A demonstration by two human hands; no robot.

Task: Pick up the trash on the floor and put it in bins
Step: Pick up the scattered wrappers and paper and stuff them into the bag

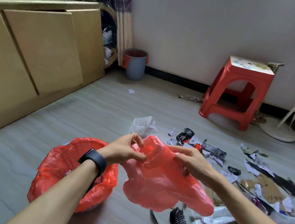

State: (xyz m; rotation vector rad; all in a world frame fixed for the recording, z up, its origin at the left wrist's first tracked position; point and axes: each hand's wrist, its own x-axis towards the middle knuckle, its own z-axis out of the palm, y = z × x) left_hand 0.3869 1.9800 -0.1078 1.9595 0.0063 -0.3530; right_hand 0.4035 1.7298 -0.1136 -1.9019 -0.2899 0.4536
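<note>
Head view. Both hands work a loose red plastic bag (161, 188) held up just above the floor (87, 108), in the near middle of the scene.
- Left hand (125, 149): fingers curled, pinching the bag's crumpled top edge.
- Right hand (190, 162): fingers also curled on the top edge, just right of the left hand. The rest of the bag hangs slack below.
- Lined bin (57, 156): near left, on the floor under the left forearm, red liner folded over its rim, mouth open.
- Trash (264, 185): torn paper, cardboard and dark scraps spread over the floor to the right, near to mid distance. One crumpled white sheet (144, 125) lies just beyond the hands.
- Grey bin (135, 63): far, against the wall, with a red liner too.

Judgement: the step looks like teasing the bag's mouth apart. I cannot tell whether it is meant as a liner or is trash itself. Most of the litter is not yet collected. The next move calls for separating the two film layers with the fingertips, or balling the bag up for the near bin.
</note>
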